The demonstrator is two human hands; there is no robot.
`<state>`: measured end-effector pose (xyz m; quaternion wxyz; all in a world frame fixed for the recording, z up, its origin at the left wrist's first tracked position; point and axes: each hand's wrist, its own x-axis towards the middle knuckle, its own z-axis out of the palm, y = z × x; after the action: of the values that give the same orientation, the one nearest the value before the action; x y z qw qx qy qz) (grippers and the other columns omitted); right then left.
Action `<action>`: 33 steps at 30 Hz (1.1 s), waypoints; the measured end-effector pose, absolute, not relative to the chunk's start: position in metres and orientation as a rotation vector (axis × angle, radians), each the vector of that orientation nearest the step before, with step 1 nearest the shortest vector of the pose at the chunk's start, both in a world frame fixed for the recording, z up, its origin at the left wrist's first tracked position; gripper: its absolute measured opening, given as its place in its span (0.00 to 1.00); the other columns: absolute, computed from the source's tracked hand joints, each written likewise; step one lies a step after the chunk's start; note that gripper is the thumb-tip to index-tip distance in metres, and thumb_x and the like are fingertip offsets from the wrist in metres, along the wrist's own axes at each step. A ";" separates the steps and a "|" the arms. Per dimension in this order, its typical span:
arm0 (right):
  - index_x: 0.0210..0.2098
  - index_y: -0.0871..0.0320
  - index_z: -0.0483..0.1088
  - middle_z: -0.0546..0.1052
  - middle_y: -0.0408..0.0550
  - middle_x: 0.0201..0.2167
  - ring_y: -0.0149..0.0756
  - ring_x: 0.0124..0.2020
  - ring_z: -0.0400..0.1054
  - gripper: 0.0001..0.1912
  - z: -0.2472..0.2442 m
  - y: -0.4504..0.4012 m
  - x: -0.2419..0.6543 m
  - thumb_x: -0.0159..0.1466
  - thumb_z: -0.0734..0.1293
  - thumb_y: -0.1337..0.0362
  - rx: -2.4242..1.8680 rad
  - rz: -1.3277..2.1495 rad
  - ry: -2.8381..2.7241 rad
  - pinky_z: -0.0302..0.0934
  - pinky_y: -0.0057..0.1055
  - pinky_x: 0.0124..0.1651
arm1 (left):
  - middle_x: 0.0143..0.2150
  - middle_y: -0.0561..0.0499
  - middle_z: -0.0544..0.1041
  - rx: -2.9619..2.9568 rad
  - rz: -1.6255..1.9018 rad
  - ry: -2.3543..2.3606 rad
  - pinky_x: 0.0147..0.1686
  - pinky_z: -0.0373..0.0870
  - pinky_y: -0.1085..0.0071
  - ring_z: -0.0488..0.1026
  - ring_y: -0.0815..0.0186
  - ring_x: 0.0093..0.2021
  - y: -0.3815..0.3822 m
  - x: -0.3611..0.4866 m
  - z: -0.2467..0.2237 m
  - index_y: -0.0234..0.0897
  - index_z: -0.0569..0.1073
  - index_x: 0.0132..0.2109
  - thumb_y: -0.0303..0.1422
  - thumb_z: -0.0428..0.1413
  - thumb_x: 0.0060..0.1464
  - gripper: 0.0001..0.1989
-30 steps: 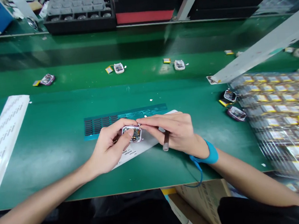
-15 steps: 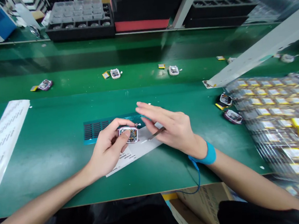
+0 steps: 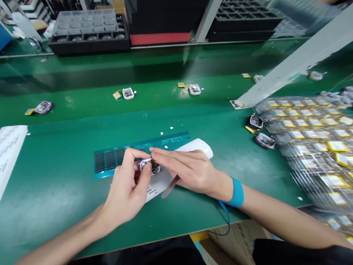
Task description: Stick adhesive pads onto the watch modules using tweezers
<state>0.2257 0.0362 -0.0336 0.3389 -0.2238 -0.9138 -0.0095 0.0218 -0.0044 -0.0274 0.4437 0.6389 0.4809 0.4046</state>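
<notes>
Step in hand looks like fine finger work at the far edge of a small open device [image 3: 153, 167], circuit board facing up. Left hand [image 3: 125, 186] has it clamped, thumb over the near-left part, index finger curled around the far side. Right hand [image 3: 195, 174] has its fingers close together, index fingertip meeting the left index fingertip at the device's far edge; can't tell if anything tiny is pinched there. A flat metal tool [image 3: 169, 187] is tucked in the right hand, its end pointing near-left.

Device is held above a white label sheet [image 3: 157, 185], which curls up at its far right end. Teal sheet with dark strips [image 3: 109, 160] lies just beyond, loose white bits [image 3: 166, 147] near it. Battery trays [image 3: 306, 133] on the right.

Next move, my read: calls for a steady left grip, light right fingertips, and the tool's end kept off the exposed board.
</notes>
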 end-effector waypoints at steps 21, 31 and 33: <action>0.35 0.59 0.76 0.68 0.35 0.15 0.24 0.15 0.58 0.17 -0.018 0.033 0.207 0.69 0.70 0.50 -0.893 1.530 -1.572 0.53 0.23 0.20 | 0.26 0.59 0.75 1.881 1.016 1.216 0.17 0.55 0.81 0.62 0.76 0.17 -0.006 0.019 -0.018 0.39 0.67 0.50 0.28 0.55 0.67 0.06; 0.33 0.60 0.78 0.80 0.48 0.27 0.30 0.25 0.71 0.34 -0.017 0.058 0.230 0.73 0.57 0.38 -0.916 1.707 -1.817 0.67 0.27 0.30 | 0.46 0.47 0.84 2.252 0.783 1.206 0.45 0.77 0.78 0.83 0.68 0.46 -0.056 -0.021 -0.028 0.36 0.72 0.57 0.24 0.50 0.70 0.13; 0.35 0.61 0.79 0.81 0.49 0.27 0.31 0.25 0.73 0.31 -0.019 0.062 0.231 0.71 0.62 0.39 -0.813 1.890 -1.877 0.69 0.26 0.30 | 0.47 0.49 0.84 2.190 0.738 1.237 0.44 0.77 0.79 0.83 0.69 0.45 -0.056 -0.023 -0.032 0.38 0.72 0.56 0.24 0.50 0.69 0.13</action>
<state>0.2309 0.0622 -0.0190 0.1775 -0.2873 -0.6632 0.6679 -0.0230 -0.0561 -0.0319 0.2572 0.8074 0.4562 0.2719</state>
